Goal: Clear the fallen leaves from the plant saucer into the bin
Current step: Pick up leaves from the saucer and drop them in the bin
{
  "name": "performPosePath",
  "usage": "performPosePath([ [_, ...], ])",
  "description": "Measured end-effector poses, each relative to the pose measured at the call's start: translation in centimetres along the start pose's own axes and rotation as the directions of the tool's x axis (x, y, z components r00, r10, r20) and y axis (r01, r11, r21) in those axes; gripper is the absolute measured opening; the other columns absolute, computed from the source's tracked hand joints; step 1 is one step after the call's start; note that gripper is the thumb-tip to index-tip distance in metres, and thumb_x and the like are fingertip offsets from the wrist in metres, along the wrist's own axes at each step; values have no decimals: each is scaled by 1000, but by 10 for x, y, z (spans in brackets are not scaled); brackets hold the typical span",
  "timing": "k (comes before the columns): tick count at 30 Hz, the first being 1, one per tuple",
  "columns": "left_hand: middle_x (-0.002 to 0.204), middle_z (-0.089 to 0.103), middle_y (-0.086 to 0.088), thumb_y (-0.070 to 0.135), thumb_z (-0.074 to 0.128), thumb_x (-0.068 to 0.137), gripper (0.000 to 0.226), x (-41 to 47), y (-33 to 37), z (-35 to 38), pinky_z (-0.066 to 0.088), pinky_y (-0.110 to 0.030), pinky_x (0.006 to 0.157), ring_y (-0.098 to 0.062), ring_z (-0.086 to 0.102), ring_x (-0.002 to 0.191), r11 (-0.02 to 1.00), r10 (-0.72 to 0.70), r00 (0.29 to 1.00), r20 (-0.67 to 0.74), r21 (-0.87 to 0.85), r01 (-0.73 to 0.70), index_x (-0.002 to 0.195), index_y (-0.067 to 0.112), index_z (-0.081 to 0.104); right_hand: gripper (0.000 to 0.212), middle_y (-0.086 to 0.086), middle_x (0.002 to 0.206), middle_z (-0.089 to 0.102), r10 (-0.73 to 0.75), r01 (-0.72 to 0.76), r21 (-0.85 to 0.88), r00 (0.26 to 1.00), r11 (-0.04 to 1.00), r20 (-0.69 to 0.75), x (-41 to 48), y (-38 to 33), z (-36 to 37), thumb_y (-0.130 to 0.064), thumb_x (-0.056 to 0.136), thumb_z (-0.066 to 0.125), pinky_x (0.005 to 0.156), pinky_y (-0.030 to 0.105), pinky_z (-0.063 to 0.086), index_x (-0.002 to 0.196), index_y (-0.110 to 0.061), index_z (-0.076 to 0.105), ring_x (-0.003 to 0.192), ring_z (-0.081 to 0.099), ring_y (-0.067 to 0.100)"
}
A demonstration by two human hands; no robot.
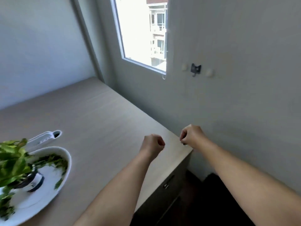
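Note:
A white saucer [65, 156] lies at the lower left of the table, with green fallen leaves [55, 160] scattered along its inner rim. A leafy green plant [13, 160] in a small white and dark pot [35, 181] stands in it. My left hand [152, 143] is closed above the table's right edge, and a dark bit shows at its fingertips. My right hand [193, 136] is closed just past that edge, pinching small dark leaf bits [184, 144]. No bin is in view. The picture is blurred.
The pale wooden table [97, 119] runs back to a wall and a window [141, 33]. A white object with a dark opening [47, 137] lies behind the saucer. Dark drawer fronts [166, 190] and dark floor sit below the table's right edge.

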State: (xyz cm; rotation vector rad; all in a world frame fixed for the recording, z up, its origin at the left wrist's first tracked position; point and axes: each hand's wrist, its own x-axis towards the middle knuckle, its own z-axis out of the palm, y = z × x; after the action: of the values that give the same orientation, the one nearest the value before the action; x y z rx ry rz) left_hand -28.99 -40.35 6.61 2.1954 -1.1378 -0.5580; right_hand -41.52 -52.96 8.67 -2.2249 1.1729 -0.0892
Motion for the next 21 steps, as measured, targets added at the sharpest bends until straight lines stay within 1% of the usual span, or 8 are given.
performPosePath([
  [2, 87, 75, -11, 0, 65, 75, 13, 12, 46, 50, 53, -25, 73, -20, 67, 78, 992, 117, 989, 93, 32, -120, 81, 6, 75, 10, 13, 80, 76, 121, -120, 37, 992, 992, -33, -17, 62, -29, 0, 71, 69, 45, 12, 40, 76, -6, 75, 50, 55, 7],
  [5, 83, 75, -12, -1, 64, 72, 15, 21, 103, 123, 50, -22, 70, -23, 70, 81, 966, 238, 933, 270, 34, -256, 80, 6, 75, 10, 17, 80, 76, 325, -319, 84, 942, 944, -80, -48, 149, -49, 1, 71, 68, 42, 9, 35, 72, -8, 73, 47, 53, 9],
  [7, 83, 76, -11, 0, 63, 73, 15, 22, 123, 163, 49, -23, 72, -22, 69, 81, 945, 279, 881, 383, 55, -323, 80, 6, 75, 23, 18, 80, 75, 431, -415, 147, 898, 898, -92, -65, 195, -45, 2, 72, 66, 45, 12, 37, 57, -15, 65, 53, 57, 16],
  [9, 83, 76, -9, 1, 63, 72, 15, 23, 127, 202, 52, -26, 75, -21, 69, 81, 927, 297, 834, 465, 70, -369, 79, 9, 75, 26, 15, 82, 75, 512, -491, 183, 854, 852, -92, -79, 231, -34, 2, 72, 66, 51, 16, 39, 55, -17, 64, 65, 62, 20],
  [11, 84, 75, -8, 2, 62, 72, 16, 22, 117, 234, 55, -28, 77, -22, 69, 82, 922, 262, 794, 549, 102, -374, 77, 11, 74, 20, 12, 82, 75, 585, -561, 203, 807, 802, -78, -90, 258, -18, 0, 73, 67, 63, 18, 42, 60, -15, 69, 74, 67, 21],
  [13, 85, 75, -8, 1, 60, 73, 17, 21, 101, 264, 55, -29, 76, -23, 68, 83, 910, 221, 743, 632, 140, -390, 77, 11, 73, 31, 7, 74, 72, 646, -622, 223, 761, 751, -55, -97, 283, 3, -1, 73, 69, 68, 21, 47, 52, -22, 60, 76, 68, 22],
  [17, 87, 74, -7, 0, 58, 74, 19, 24, 58, 308, 53, -27, 75, -23, 68, 84, 909, 114, 691, 714, 205, -362, 75, 13, 73, 41, -7, 56, 54, 738, -718, 254, 674, 648, 22, -105, 316, 48, -1, 77, 67, 58, 21, 42, 49, -26, 52, 66, 61, 18],
  [21, 85, 71, -3, 1, 59, 79, 21, 44, 27, 350, 56, -29, 73, -21, 68, 85, 917, 28, 676, 737, 251, -311, 73, 18, 70, 28, 2, 70, 68, 793, -761, 315, 608, 567, 44, -92, 353, 91, -2, 75, 70, 65, 23, 47, 56, -20, 63, 73, 67, 20],
])
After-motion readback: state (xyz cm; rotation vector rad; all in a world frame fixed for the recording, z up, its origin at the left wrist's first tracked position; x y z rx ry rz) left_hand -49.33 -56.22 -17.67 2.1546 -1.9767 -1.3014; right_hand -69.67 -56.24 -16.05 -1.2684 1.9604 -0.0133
